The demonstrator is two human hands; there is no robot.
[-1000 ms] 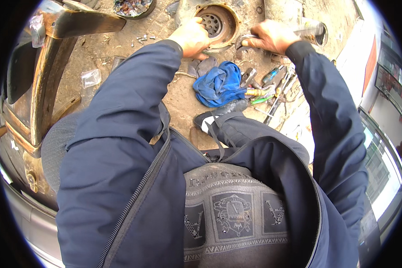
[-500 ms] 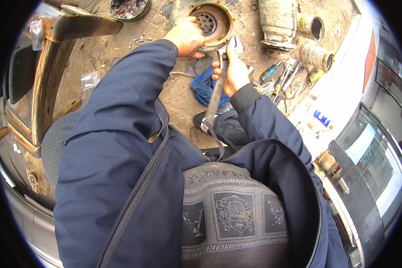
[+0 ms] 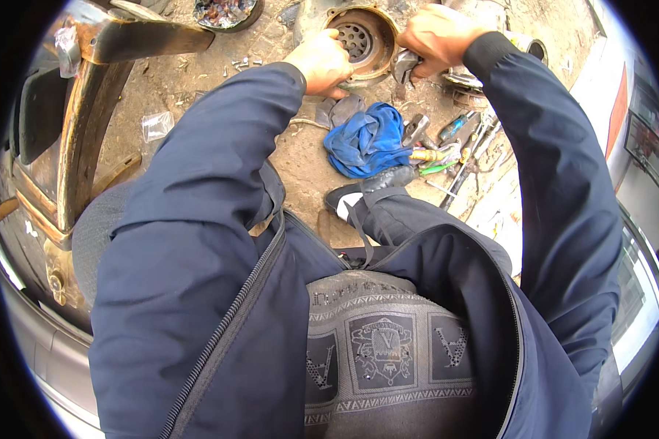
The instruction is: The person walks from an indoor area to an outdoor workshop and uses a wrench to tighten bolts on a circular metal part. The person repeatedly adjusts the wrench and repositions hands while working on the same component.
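Note:
A rusty round metal housing (image 3: 382, 31) with a perforated plate inside lies on the ground at the far side, its opening facing up. My left hand (image 3: 319, 64) is closed over the left part of its rim, fingers curled and partly hidden. At the right of the housing, my right hand (image 3: 441, 38) is closed around an adjustable wrench (image 3: 404, 67). The wrench's head is close against the rim; whether its jaws grip anything there I cannot tell. Most of its handle is hidden by the hand.
A crumpled blue cloth (image 3: 367, 140) lies before the housing, beside a hammer (image 3: 416, 130), a blue-handled screwdriver (image 3: 455, 126) and several other tools. Loose bolts (image 3: 243, 64) and a round container (image 3: 227, 13) lie left. A wooden chair-like frame (image 3: 88, 124) stands at far left.
My right hand has swung the wrench away from my body to the housing's right side, turning over as it went. The left hand stays on the rim. The blue cloth is now uncovered.

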